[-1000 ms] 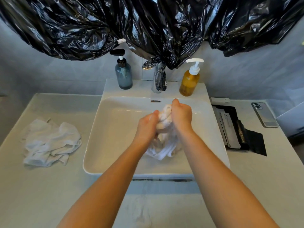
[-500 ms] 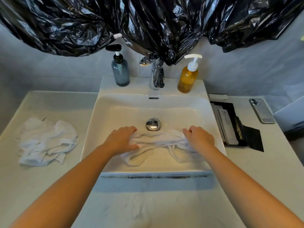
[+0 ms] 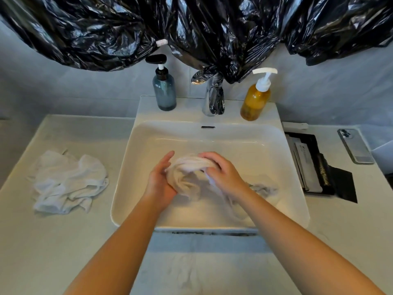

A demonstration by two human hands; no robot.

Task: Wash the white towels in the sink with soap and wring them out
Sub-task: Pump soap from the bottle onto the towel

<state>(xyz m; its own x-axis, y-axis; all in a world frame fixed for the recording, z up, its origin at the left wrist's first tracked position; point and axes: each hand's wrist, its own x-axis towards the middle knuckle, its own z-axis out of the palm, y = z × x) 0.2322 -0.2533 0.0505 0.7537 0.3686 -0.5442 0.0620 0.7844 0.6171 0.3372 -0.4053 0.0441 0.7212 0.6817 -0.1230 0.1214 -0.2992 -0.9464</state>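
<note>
A wet white towel (image 3: 189, 174) is bunched into a ball in the middle of the white sink (image 3: 212, 133). My left hand (image 3: 158, 182) cups its left side with fingers curled round it. From the right, my right hand (image 3: 223, 173) grips the top and side of the bundle. A loose tail of the towel trails toward the sink's front right. More white towels (image 3: 68, 180) lie crumpled on the counter to the left of the sink. The drain is hidden under the towel.
A blue soap bottle (image 3: 164, 90), a chrome tap (image 3: 213, 96) and an amber pump bottle (image 3: 256, 99) stand on the sink's back ledge. Black plastic sheeting (image 3: 191, 28) hangs above. A black tray (image 3: 314, 167) and a phone (image 3: 356, 149) lie on the right counter.
Half a second ago the towel was stretched flat between my hands at the sink's front. Both hands have come together and gathered it into a ball over the drain.
</note>
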